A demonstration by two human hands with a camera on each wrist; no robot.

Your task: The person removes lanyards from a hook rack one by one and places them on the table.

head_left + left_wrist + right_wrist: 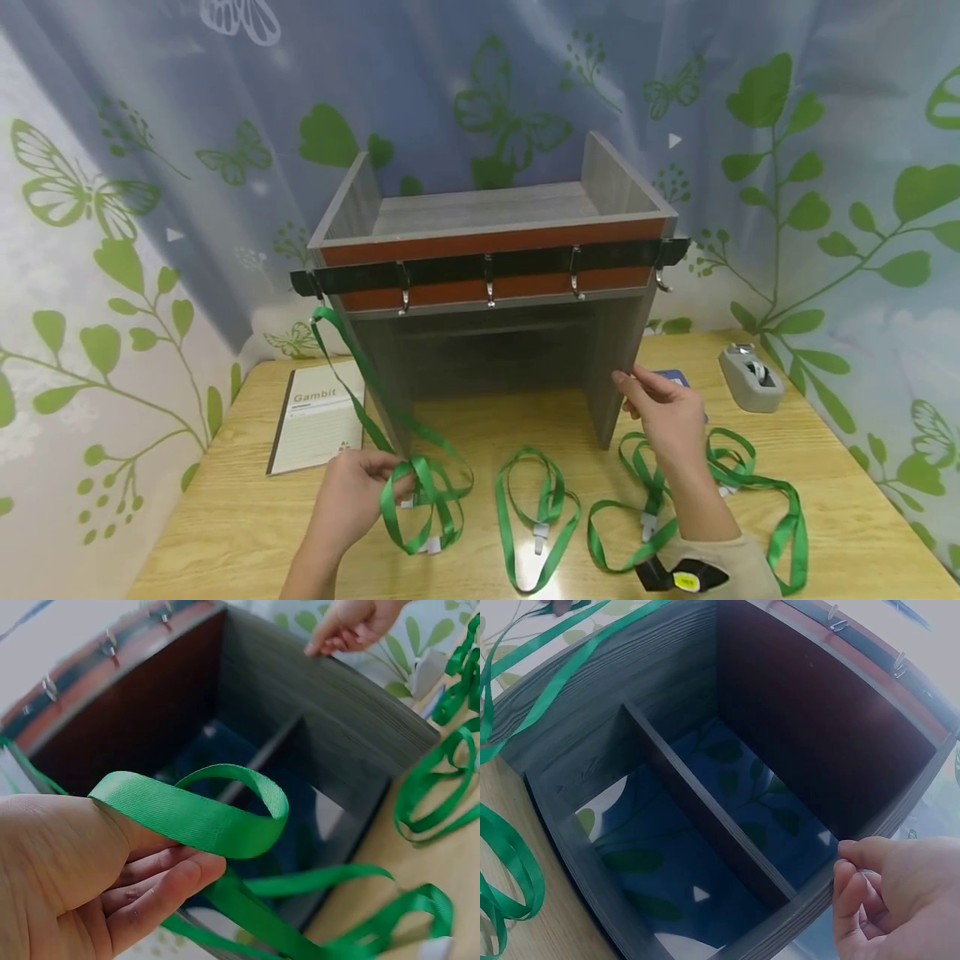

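Note:
A grey wooden shelf unit [495, 208] stands on the table, with a black hook rail [450, 271] across its front. A green lanyard [420, 500] hangs from the leftmost hook and runs down to my left hand [382, 479], which grips its loop just above the table. In the left wrist view the ribbon [202, 817] passes between thumb and fingers of the left hand [172, 862]. My right hand [626, 387] touches the front edge of the shelf's right side panel [611, 350] with its fingertips; the right wrist view shows the right hand [847, 859] at that edge, holding nothing.
Three more green lanyards [536, 508] [645, 500] [750, 475] lie on the wooden table [225, 533] in front of the shelf. A "Gambit" notebook [315, 417] lies at the left, a grey tape dispenser [750, 379] at the right. A patterned curtain hangs behind.

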